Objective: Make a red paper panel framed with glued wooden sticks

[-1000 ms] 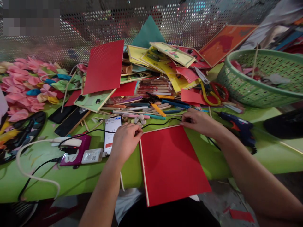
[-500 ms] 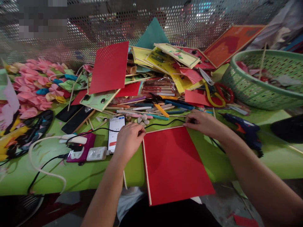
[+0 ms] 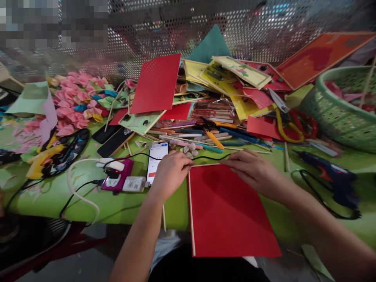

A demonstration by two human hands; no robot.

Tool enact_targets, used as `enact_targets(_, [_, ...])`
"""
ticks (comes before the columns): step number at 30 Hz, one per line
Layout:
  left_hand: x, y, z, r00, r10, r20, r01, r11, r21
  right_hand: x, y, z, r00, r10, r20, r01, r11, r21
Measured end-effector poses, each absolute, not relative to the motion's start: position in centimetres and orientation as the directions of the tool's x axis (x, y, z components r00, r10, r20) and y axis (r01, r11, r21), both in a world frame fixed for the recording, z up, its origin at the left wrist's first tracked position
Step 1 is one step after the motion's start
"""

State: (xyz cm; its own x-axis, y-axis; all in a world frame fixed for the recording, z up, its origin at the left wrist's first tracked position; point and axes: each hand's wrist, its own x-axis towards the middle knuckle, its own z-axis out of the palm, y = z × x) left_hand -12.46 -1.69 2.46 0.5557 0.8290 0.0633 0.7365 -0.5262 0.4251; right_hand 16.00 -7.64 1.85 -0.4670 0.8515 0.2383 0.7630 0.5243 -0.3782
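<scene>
A red sheet (image 3: pixel 230 211) edged with thin wooden sticks lies in front of me and hangs over the near edge of the green table (image 3: pixel 132 203). My left hand (image 3: pixel 170 172) rests at the sheet's far left corner, fingers curled and pressed on the stick there. My right hand (image 3: pixel 252 170) lies along the sheet's far edge, fingers together and pressing down on the top stick. A black cable (image 3: pixel 211 157) runs just beyond both hands. Small pebbles (image 3: pixel 190 150) sit beside my left hand.
A phone (image 3: pixel 157 161) with a lit screen, a purple power strip (image 3: pixel 116 181) and a white charger lie to the left. A blue glue gun (image 3: pixel 333 174) lies to the right, before a green basket (image 3: pixel 337 117). Pens, sticks, scissors, coloured boards and pink paper flowers (image 3: pixel 76 102) crowd the back.
My right hand slid left along the sheet's far edge, toward my left hand. The view has shifted, so the scene sits further right.
</scene>
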Motion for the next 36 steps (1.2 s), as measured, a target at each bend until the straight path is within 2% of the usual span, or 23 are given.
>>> enact_targets(5, [-12.5,-1.8,2.7,0.58,0.813,0.04,0.731,-0.542,0.413,15.9,-7.7,0.7,-0.5,0.842,0.202,0.772,0.539,-0.337])
enact_targets(18, [-12.6,-2.0,2.9,0.625,0.78,0.018,0.718,-0.584,0.378,15.8,-8.0,0.7,-0.5,0.856,0.132,0.791,0.514,-0.333])
enact_targets(25, [-12.9,-2.0,3.1,0.525,0.849,0.053,0.743,-0.489,0.457,15.5,-7.9,0.5,-0.485,0.848,0.216,0.776,0.531,-0.342])
enact_targets(32, [-12.9,-2.0,2.9,0.542,0.839,0.049,0.75,-0.51,0.423,15.3,-7.9,-0.1,-0.535,0.814,0.227,0.786,0.578,-0.22])
enact_targets(36, [-13.0,-2.0,2.8,0.568,0.823,0.03,0.748,-0.531,0.398,15.2,-8.0,-0.4,-0.545,0.812,0.212,0.789,0.581,-0.2])
